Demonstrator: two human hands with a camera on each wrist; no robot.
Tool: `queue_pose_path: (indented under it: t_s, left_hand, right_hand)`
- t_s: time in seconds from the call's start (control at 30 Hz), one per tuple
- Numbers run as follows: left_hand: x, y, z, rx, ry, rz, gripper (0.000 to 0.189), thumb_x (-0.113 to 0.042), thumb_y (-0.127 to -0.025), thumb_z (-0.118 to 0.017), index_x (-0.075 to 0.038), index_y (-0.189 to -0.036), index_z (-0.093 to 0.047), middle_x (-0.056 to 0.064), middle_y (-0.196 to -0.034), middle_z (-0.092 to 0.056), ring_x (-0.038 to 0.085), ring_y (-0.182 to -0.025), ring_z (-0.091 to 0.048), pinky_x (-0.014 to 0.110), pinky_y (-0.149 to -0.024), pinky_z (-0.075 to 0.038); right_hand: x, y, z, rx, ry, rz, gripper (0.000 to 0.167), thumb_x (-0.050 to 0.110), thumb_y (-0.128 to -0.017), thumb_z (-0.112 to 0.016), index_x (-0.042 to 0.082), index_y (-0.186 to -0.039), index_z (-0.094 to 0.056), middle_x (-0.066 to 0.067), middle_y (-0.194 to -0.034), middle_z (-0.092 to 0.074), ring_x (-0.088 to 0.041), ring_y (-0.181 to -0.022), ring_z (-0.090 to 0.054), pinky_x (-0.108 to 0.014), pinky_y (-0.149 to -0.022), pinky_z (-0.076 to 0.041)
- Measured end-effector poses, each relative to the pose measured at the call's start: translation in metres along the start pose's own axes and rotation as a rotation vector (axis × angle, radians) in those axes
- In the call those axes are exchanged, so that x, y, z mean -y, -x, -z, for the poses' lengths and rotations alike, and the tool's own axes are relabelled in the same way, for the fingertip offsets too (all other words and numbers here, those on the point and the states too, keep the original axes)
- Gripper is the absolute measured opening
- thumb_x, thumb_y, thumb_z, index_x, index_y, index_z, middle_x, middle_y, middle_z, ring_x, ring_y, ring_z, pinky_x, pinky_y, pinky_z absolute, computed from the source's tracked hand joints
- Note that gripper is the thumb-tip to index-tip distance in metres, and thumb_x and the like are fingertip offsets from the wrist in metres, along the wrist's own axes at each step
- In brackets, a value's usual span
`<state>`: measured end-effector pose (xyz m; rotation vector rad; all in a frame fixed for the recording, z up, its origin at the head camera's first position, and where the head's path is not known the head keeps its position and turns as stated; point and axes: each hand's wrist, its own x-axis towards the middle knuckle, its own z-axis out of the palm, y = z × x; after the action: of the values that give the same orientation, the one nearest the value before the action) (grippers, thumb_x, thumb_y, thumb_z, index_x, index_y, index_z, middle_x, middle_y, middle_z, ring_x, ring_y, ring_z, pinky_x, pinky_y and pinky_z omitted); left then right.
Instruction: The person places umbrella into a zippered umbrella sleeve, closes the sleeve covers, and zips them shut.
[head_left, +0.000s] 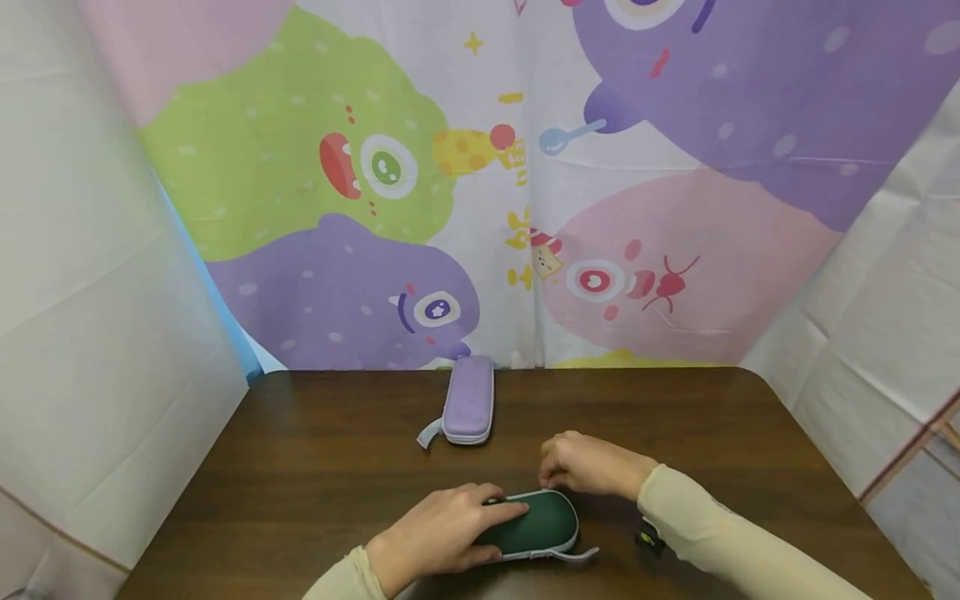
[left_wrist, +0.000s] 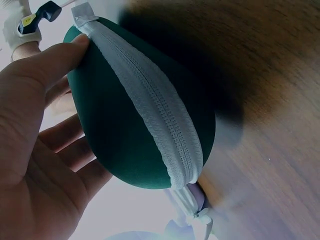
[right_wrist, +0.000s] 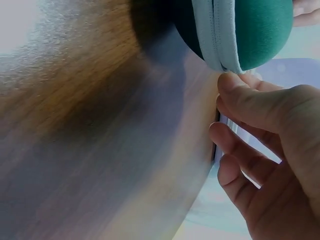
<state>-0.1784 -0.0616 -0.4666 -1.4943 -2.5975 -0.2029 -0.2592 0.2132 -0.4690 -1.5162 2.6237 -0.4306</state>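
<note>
A green zip case with a pale grey zipper band lies on the table near its front. My left hand holds its left part, thumb along the near side and fingers over the top. At the far edge, my right hand pinches at the zipper with thumb and index finger; its fingertips hide the zipper pull. In the right wrist view the thumb is right at the end of the zipper band. A grey strap sticks out at the case's near right side.
Farther back on the brown wooden table lies a purple zip case with a pale strap to its left. Behind the table hangs a curtain with cartoon monsters. A small black device shows under the right sleeve.
</note>
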Motion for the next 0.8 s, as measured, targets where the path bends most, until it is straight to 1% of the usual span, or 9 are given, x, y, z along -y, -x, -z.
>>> queue_pose_path:
  t_s: [0.13, 0.2, 0.37, 0.43, 0.57, 0.63, 0.7, 0.8]
  left_hand:
    - [0.000, -0.001, 0.001, 0.015, 0.021, 0.015, 0.063, -0.040, -0.089, -0.082, -0.026, -0.145, -0.059, 0.003, -0.127, -0.068, 0.011, -0.104, -0.069, 0.024, -0.077, -0.059]
    - [0.000, -0.001, 0.002, 0.021, 0.034, 0.019, 0.062, -0.039, -0.089, -0.082, -0.026, -0.145, -0.059, 0.003, -0.127, -0.068, 0.012, -0.104, -0.069, 0.023, -0.077, -0.059]
    - [0.000, -0.002, 0.001, 0.022, 0.065, 0.022, 0.062, -0.037, -0.089, -0.081, -0.026, -0.146, -0.059, 0.004, -0.127, -0.068, 0.013, -0.105, -0.069, 0.025, -0.082, -0.058]
    - [0.000, -0.002, 0.001, 0.021, 0.083, 0.026, 0.062, -0.036, -0.090, -0.081, -0.025, -0.146, -0.059, 0.004, -0.127, -0.068, 0.013, -0.106, -0.069, 0.025, -0.083, -0.058]
    - [0.001, -0.002, 0.000, 0.028, 0.110, 0.034, 0.061, -0.035, -0.090, -0.081, -0.024, -0.146, -0.059, 0.005, -0.128, -0.068, 0.014, -0.106, -0.069, 0.025, -0.084, -0.058]
    - [0.002, -0.002, 0.000, 0.028, 0.105, 0.034, 0.061, -0.036, -0.090, -0.081, -0.024, -0.146, -0.059, 0.006, -0.128, -0.068, 0.014, -0.106, -0.069, 0.026, -0.084, -0.058]
    - [0.002, -0.002, -0.001, 0.022, 0.081, 0.027, 0.062, -0.037, -0.090, -0.081, -0.025, -0.146, -0.059, 0.005, -0.128, -0.067, 0.015, -0.107, -0.069, 0.027, -0.085, -0.058]
    - [0.003, -0.001, -0.002, -0.013, 0.019, -0.015, 0.063, -0.038, -0.088, -0.082, -0.024, -0.145, -0.060, 0.003, -0.131, -0.066, 0.015, -0.113, -0.067, 0.030, -0.090, -0.058]
  right_hand:
    - [0.000, 0.007, 0.001, -0.017, -0.052, -0.011, 0.014, 0.005, -0.089, -0.078, 0.018, -0.085, -0.080, 0.009, -0.084, -0.066, 0.004, -0.076, -0.057, -0.013, -0.068, -0.050]
    - [0.001, 0.010, 0.002, -0.016, -0.091, -0.033, 0.015, 0.004, -0.090, -0.076, 0.017, -0.086, -0.080, 0.009, -0.085, -0.066, 0.005, -0.076, -0.057, -0.012, -0.067, -0.050]
    - [0.002, 0.018, 0.001, -0.028, -0.125, -0.062, 0.014, 0.003, -0.092, -0.075, 0.015, -0.090, -0.081, 0.009, -0.086, -0.066, 0.005, -0.078, -0.059, -0.013, -0.067, -0.052]
    - [0.002, 0.020, 0.001, -0.042, -0.122, -0.055, 0.013, 0.003, -0.092, -0.075, 0.014, -0.091, -0.081, 0.008, -0.086, -0.067, 0.004, -0.078, -0.060, -0.014, -0.067, -0.052]
    - [0.002, 0.027, 0.000, -0.045, -0.139, -0.072, 0.013, 0.002, -0.092, -0.074, 0.014, -0.091, -0.080, 0.007, -0.087, -0.068, 0.004, -0.077, -0.060, -0.015, -0.066, -0.052]
    - [0.002, 0.030, 0.000, -0.044, -0.160, -0.088, 0.014, 0.002, -0.092, -0.074, 0.014, -0.091, -0.080, 0.007, -0.088, -0.068, 0.004, -0.078, -0.060, -0.016, -0.066, -0.052]
    - [0.003, 0.033, -0.001, -0.044, -0.185, -0.106, 0.014, 0.002, -0.092, -0.073, 0.014, -0.091, -0.080, 0.007, -0.088, -0.069, 0.004, -0.077, -0.060, -0.016, -0.066, -0.052]
    - [0.003, 0.036, -0.003, -0.051, -0.214, -0.127, 0.013, 0.003, -0.093, -0.073, 0.014, -0.091, -0.079, 0.009, -0.088, -0.069, 0.004, -0.077, -0.059, -0.017, -0.066, -0.052]
